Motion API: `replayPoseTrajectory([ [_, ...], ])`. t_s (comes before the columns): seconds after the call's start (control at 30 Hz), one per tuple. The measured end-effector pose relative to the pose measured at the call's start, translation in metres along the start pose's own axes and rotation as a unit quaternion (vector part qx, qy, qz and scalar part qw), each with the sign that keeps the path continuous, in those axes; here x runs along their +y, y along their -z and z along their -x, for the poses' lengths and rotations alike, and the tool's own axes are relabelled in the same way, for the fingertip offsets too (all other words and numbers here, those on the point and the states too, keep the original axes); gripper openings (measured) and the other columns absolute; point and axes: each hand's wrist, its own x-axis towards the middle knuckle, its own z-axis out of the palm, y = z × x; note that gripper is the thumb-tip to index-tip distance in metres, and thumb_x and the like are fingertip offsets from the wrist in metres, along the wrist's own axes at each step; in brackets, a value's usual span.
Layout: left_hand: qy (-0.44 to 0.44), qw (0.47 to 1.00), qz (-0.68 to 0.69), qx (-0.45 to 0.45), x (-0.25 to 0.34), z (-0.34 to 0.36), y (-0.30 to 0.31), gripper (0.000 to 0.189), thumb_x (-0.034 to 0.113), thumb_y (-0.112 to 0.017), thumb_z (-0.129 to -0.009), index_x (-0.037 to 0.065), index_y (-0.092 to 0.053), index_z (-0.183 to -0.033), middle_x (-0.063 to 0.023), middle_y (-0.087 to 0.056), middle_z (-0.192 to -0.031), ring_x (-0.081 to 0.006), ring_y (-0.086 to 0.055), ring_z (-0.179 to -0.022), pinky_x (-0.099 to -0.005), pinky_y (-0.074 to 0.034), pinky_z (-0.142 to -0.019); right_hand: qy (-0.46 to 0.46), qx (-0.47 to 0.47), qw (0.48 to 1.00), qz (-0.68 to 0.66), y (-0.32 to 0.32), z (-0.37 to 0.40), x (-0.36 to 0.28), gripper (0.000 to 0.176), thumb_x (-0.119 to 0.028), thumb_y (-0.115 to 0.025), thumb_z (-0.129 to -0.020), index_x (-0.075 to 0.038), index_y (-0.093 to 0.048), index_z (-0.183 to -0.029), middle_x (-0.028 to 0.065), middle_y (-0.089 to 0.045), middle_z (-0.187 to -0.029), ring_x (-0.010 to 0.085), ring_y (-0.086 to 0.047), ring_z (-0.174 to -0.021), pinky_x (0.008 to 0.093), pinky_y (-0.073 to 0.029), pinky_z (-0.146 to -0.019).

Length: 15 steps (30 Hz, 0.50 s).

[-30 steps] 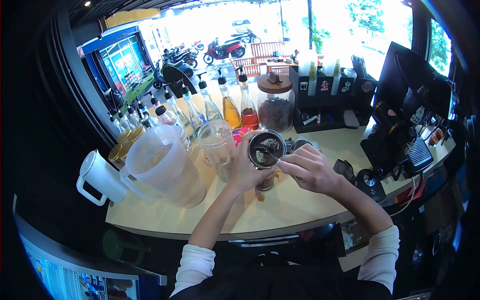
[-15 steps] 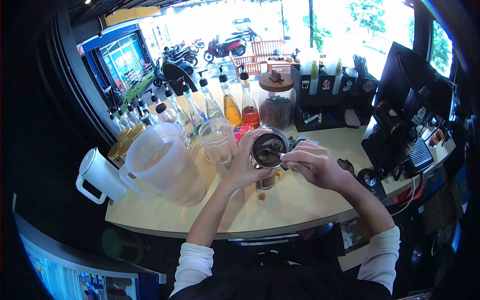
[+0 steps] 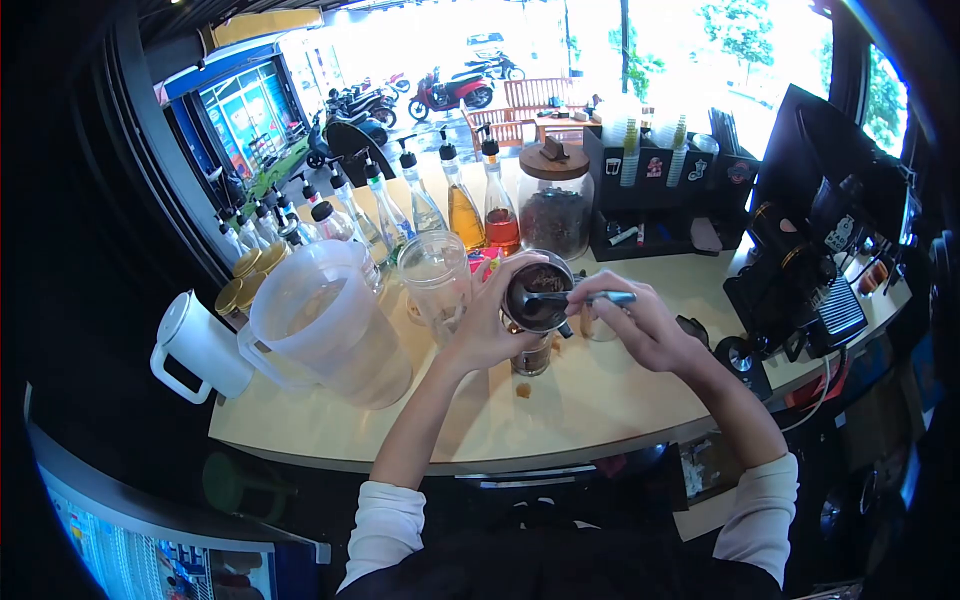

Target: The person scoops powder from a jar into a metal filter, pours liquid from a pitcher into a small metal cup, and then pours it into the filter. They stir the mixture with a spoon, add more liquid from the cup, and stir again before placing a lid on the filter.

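Observation:
My left hand (image 3: 492, 318) is wrapped round a metal cup (image 3: 515, 297) with dark contents, tilted above a small glass (image 3: 531, 358). Between the fingers of my right hand (image 3: 640, 322) is a spoon (image 3: 612, 297), its bowl inside the mouth of the cup. The small glass stands on the counter (image 3: 450, 430) and is partly hidden by the cup and my left hand; brown matter shows in it. A small brown piece (image 3: 523, 391) lies on the counter in front of it. Left of my left hand stands a clear jar (image 3: 432, 275).
A large translucent pitcher (image 3: 335, 335) and a white jug (image 3: 198, 350) stand at the left. Pump bottles (image 3: 463, 215) and a wooden-lidded jar (image 3: 556, 215) line the back. A black cup rack (image 3: 660, 190) and a coffee machine (image 3: 785, 265) are at the right.
The spoon has turned to lie flatter, and more of its handle shows. My right hand has shifted slightly and its grip looks different. The metal cup is tilted a little more.

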Motion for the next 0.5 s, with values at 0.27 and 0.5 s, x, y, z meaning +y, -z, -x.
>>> replayPoseTrajectory([
  [0.27, 0.04, 0.998, -0.042, -0.031, 0.004, 0.003, 0.0, 0.079, 0.018, -0.079, -0.059, 0.014, -0.046, -0.13, -0.0074, -0.054, -0.126, -0.029, -0.042, -0.125, -0.0447, -0.022, -0.112, -0.094, -0.042, 0.991, -0.089, 0.016, -0.01, 0.018, 0.029, -0.016, -0.041, -0.1, 0.005, -0.062, -0.1, 0.0046, -0.061, -0.088, 0.0098, -0.056, -0.083, 0.0286, -0.046, -0.079],
  [0.5, 0.055, 0.998, 0.015, -0.037, 0.001, 0.005, -0.001, 0.08, 0.01, -0.079, -0.058, 0.012, -0.043, -0.129, -0.0065, -0.056, -0.121, -0.0225, -0.051, -0.12, -0.0411, -0.018, -0.112, -0.01, -0.066, 0.994, 0.087, 0.017, -0.013, 0.014, 0.02, -0.009, -0.049, -0.093, 0.001, -0.065, -0.099, 0.0089, -0.062, -0.082, 0.017, -0.059, -0.074, 0.031, -0.048, -0.072],
])
